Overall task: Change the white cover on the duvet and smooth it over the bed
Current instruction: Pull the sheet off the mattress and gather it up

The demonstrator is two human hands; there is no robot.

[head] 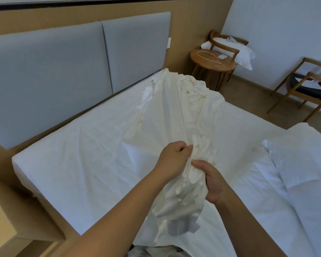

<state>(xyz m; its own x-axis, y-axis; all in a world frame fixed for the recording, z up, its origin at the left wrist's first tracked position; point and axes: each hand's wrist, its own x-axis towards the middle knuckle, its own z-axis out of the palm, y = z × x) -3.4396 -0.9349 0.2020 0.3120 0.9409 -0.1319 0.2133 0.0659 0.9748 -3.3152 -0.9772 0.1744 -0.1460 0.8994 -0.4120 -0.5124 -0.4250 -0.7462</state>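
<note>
Both your hands are closed on the cover (174, 108). Your left hand (174, 158) has its fingers curled and pinches a fold at the top of the bunch. Your right hand (214, 182) is wrapped round the gathered cloth just below it, and the two hands almost touch. From there the cover runs away from you in a long, rumpled band across the bed (72, 154) to its far right corner, near the round table (211, 62). A loose tail hangs below your hands, toward you.

The risk lies in that bunching. If you pull with the cloth gathered this tight, you will likely drag the whole band toward you without finding an edge or the opening, and it may end up twisted. The far end lies close to the mattress edge, so a sideways tug could tip it onto the floor. The hanging tail could also catch under your arms. The white bedding (304, 164) heaped at the right may be the duvet, but I cannot tell.
</note>
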